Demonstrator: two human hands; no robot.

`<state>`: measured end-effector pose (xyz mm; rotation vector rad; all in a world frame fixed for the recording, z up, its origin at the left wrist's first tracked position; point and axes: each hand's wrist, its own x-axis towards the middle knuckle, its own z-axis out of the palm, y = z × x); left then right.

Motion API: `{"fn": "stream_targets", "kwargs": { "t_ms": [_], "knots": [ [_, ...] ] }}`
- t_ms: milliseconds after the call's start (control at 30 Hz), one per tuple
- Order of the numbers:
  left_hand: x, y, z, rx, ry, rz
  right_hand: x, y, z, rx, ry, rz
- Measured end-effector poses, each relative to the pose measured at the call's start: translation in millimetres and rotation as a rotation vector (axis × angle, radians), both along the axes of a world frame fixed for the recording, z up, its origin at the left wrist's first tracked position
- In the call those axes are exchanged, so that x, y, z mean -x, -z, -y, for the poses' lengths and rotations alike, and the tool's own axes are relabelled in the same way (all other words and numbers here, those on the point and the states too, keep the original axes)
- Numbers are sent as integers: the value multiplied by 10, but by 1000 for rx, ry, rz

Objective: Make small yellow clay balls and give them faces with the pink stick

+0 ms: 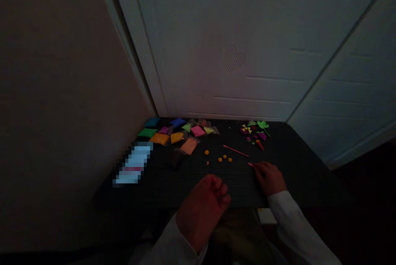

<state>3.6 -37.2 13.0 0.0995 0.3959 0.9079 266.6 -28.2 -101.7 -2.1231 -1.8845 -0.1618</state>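
Note:
My left hand (206, 205) is raised over the front edge of the dark table, its fingers curled in. Whatever may be inside those fingers is hidden. Farther right, my right hand (269, 177) rests at the tabletop and pinches a small pink pointed tool (251, 165), whose tip sticks out to the left. A longer thin pink stick (235, 151) lies just beyond it. Between the hands and the back sit several small orange balls (225, 157), a separate orange ball (206, 152) and a tiny curved pinkish piece (207, 162).
Packets of coloured clay (159, 139) spread over the back left, with a dark packet (177, 158) nearer. A blurred-out bright screen (133, 164) lies at the left edge. Small shaped pieces, including a green clover (262, 125) and a purple-yellow round (246, 130), are at back right.

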Motion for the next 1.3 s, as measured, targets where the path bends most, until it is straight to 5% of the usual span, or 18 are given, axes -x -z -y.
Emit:
{"fn": "stream_targets", "kwargs": {
  "t_ms": [1300],
  "knots": [
    [9,-45,90,-50,41,77,39,-119,3,-87,-17,-158]
  ]
}}
